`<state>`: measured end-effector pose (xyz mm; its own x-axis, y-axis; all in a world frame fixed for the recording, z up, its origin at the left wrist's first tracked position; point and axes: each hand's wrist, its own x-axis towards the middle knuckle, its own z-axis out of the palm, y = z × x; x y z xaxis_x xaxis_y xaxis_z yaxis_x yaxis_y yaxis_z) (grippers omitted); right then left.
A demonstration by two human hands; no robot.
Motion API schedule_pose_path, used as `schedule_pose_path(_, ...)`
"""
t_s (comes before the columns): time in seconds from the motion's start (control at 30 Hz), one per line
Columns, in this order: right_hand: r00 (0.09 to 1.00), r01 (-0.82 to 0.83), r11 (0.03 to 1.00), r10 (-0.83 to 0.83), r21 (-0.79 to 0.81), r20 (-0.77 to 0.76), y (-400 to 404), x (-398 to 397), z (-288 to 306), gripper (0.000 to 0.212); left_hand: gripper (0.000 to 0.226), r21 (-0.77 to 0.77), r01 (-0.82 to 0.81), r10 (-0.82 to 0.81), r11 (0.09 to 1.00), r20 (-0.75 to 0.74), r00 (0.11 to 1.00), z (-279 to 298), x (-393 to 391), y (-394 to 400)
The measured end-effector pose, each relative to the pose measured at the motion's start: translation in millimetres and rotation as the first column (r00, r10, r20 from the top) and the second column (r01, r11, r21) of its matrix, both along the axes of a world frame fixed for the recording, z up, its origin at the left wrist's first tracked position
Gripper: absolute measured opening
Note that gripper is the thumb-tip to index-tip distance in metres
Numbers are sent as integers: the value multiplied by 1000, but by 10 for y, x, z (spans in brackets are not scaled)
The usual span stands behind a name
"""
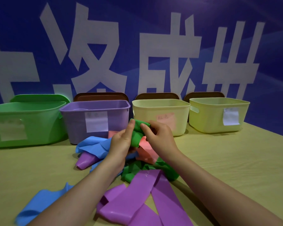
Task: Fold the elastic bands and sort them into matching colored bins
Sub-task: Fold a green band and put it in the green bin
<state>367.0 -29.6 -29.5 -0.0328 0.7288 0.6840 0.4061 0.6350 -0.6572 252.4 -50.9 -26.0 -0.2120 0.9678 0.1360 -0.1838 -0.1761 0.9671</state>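
I have both hands raised over the middle of the tabletop, close together and clamped on one green band (136,134): the left hand (122,141) cups it from the side with the thumb up along its top fold, and the right hand (158,136) pinches the upper edge between thumb and fingers. The band looks bunched into a short, thick wad, so I judge the folding step to be in hand and nearly done for this piece. Under my wrists a loose heap lies on the tabletop: blue bands (95,146), a pink band (146,149), more green (137,170), and purple bands (137,193) trailing toward the near edge. Along the far edge stand four bins in a row: the green bin (28,121) at the far left corner, then the purple bin (95,121), a cream bin (160,115) and a yellow bin (217,115). The next move, as I see it, calls for keeping the fold pressed tight so it does not spring open, then carrying it left past the purple bin to drop into the green one.
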Motion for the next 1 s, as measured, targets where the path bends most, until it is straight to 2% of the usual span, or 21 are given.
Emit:
schedule_pose_path(0.1,1000,4,1000,-4,-13,-3,39,42,-11,23,34,13,53,-53,998,4,999,-28,-6,11)
schedule_pose_path(0.23,999,-31,999,30,30,35,60,67,-25,18,32,-2,37,-37,999,-31,999,-52,-30,23)
schedule_pose_path(0.43,970,-7,954,-66,299,236,63,106,5,26,35,17,61,-62,998,20,998,-27,-2,8)
schedule_pose_path(0.57,908,-64,933,-92,354,409,62,193,39,30,40,-54,59,-55,997,60,997,-47,30,7)
schedule_pose_path(0.63,878,-97,948,-61,303,474,55,212,48,31,40,-69,47,-43,997,68,997,-54,26,-6)
schedule_pose_path(0.77,905,-164,982,111,95,411,34,234,50,31,38,-31,80,-77,996,78,994,-57,24,2)
schedule_pose_path(0.83,936,-176,983,183,-52,301,16,243,55,31,40,0,86,-85,996,72,994,-83,26,39)
schedule_pose_path(0.9,966,-212,958,235,-193,106,7,230,87,32,40,42,134,-137,990,68,988,-116,36,75)
schedule_pose_path(1.0,980,-196,939,198,-283,-20,6,188,116,32,36,75,202,-204,977,31,978,-142,28,96)
